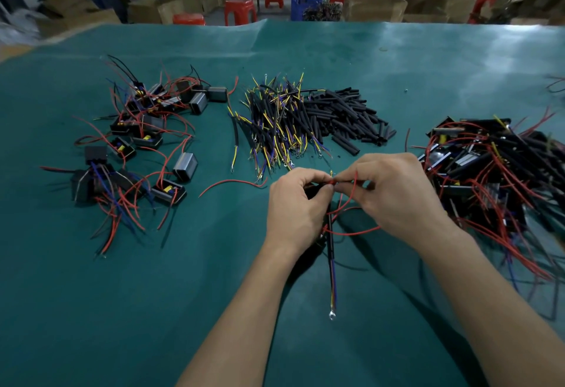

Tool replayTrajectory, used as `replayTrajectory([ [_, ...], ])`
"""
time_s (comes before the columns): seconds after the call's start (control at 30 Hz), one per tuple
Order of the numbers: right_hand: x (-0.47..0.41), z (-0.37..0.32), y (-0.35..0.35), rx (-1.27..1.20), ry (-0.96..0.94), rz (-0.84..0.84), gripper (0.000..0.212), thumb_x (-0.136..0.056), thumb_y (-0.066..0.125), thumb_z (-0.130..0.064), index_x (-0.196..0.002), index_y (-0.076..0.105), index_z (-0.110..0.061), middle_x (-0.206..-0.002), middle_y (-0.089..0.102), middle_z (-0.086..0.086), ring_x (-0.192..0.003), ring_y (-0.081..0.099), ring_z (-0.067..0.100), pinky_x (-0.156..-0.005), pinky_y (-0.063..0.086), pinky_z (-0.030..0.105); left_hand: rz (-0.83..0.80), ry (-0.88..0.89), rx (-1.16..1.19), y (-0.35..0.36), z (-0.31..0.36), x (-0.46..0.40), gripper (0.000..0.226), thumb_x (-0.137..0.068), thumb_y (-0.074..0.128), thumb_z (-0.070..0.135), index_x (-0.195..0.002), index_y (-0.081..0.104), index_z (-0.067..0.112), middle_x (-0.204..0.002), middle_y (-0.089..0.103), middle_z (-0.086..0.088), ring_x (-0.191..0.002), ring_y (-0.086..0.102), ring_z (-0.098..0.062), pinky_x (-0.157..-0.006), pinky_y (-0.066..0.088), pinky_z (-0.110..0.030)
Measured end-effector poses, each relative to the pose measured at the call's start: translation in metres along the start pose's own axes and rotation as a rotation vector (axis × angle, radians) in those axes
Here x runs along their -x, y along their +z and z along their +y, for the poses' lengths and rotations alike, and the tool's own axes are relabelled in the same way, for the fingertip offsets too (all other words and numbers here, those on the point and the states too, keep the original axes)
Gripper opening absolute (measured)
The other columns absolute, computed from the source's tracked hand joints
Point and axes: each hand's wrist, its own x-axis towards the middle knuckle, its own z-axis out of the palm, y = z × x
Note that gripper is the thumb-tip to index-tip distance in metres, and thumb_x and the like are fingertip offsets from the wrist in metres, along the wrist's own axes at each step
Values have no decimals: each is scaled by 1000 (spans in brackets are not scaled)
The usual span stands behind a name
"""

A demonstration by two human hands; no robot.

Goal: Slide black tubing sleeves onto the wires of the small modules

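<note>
Sleeve pile (pixel 345 117) beyond hands; module heaps (pixel 137 141) flank.

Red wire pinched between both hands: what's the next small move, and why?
Probably feed the red wire end into a black sleeve and push it along. Both the left hand and right hand pinch it at their fingertips, but whether a sleeve is already started there I cannot tell; spare sleeves lie just beyond.
</note>
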Motion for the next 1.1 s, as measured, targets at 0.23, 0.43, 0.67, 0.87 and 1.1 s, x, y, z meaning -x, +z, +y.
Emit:
replayTrajectory([
  [0.23, 0, -3, -2, 59, 41, -59, 4, -85, 80, -22, -86, 80, -18, -74, 69, -2, -71, 63, 25, -66, 52, 44, -10, -4, -8, 1, -1, 0, 12, -81, 75, 5, -86, 79, 16, -88, 75, 0, -84, 69, -15, -83, 56, -34],
  [0.43, 0, -6, -4, 36, 156, -105, 8, -82, 80, -22, -76, 76, -19, -59, 60, -11, -59, 55, 10, -62, 47, 32, -41, 7, 11, 1, 0, 1, 15, -80, 74, 2, -86, 79, 16, -87, 75, -1, -83, 70, -15, -80, 55, -29],
  [0.67, -5, -2, 3, -591, 725, -181, 25, -81, 73, -4, -57, 67, -10, -44, 49, -3, -42, 41, 11, -46, 34, 25, -50, 45, -12, 2, 1, 1, 14, -79, 77, 5, -84, 80, 18, -85, 75, 5, -80, 67, -5, -76, 50, -17],
  [0.87, -8, -1, 7, -1097, 1141, -224, 28, -82, 67, -5, -55, 69, -8, -56, 53, 6, -38, 41, 9, -33, 29, 18, -43, 45, 0, 1, 0, 1, 14, -81, 76, 7, -86, 80, 20, -88, 75, 4, -84, 69, -9, -80, 53, -25],
  [1.1, 1, -4, 7, -134, 351, -55, 13, -81, 81, -22, -72, 75, -16, -58, 66, -4, -52, 58, 8, -59, 50, 29, 16, 25, 13, 2, -3, 0, 12, -80, 75, 6, -86, 79, 15, -86, 75, 0, -83, 70, -16, -82, 57, -36],
])
